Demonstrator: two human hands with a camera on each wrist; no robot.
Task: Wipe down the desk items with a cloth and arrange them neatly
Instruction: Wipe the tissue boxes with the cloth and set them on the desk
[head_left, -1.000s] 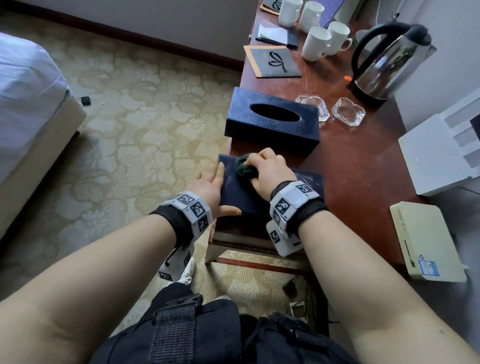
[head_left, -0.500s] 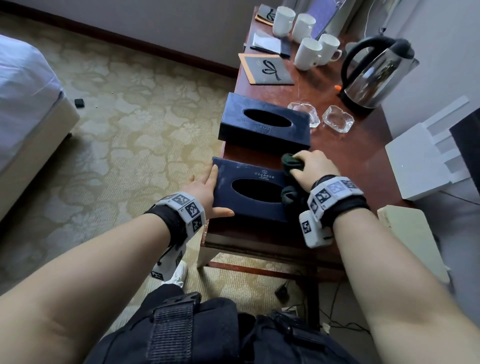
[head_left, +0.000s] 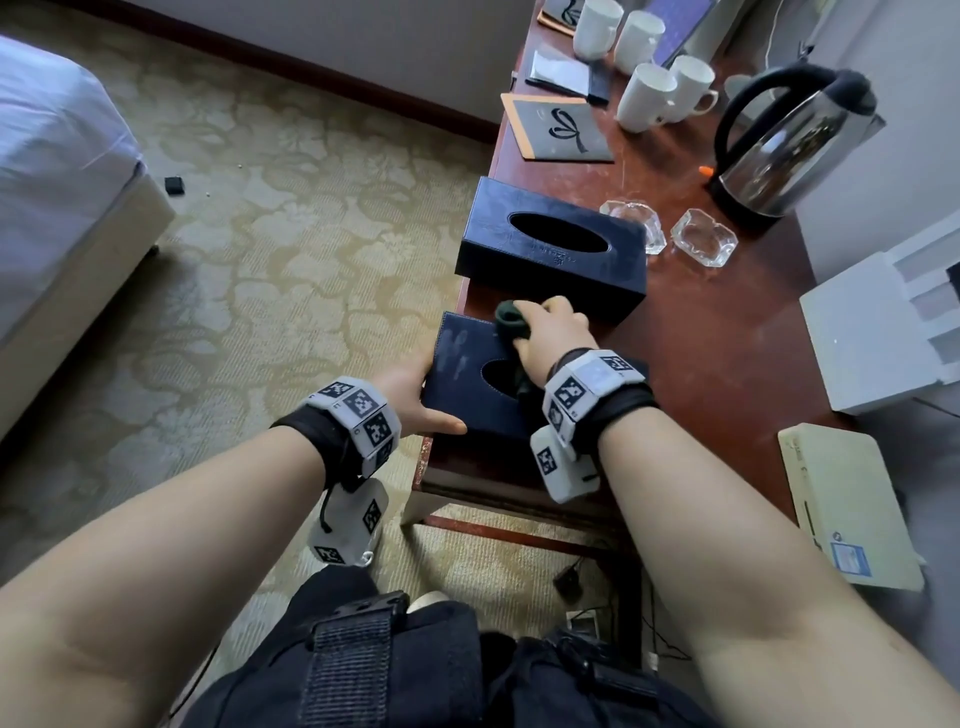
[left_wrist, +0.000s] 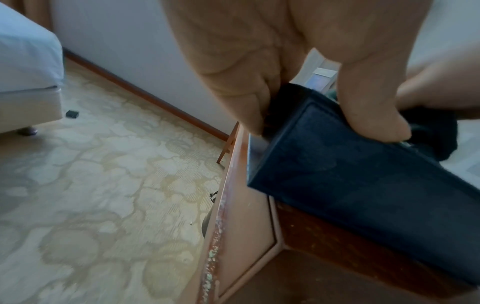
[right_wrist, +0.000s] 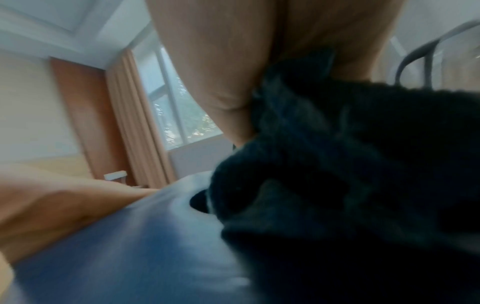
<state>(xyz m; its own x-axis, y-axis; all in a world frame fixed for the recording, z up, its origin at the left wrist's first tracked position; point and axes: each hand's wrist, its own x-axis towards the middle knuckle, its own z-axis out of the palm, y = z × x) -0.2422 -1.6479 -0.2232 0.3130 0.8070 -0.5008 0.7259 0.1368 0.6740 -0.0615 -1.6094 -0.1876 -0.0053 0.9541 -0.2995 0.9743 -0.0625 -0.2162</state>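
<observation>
A dark blue tissue box lies at the near left corner of the red-brown desk. My left hand grips its left end, thumb along the near side. The left wrist view shows the fingers on the far side and the box between them and the thumb. My right hand grips a bunched dark green cloth and presses it on the box's top near the far edge. In the blurred right wrist view the cloth hides part of the oval slot. A second blue tissue box sits just behind.
Behind the boxes stand two glass ashtrays, a steel kettle, several white mugs and a grey card with a bow. A white box and a cream device lie right. The bed is left across the carpet.
My right hand swept the cloth from the middle of the box's top to its right end, then back left toward the far edge. The left hand kept its hold.
</observation>
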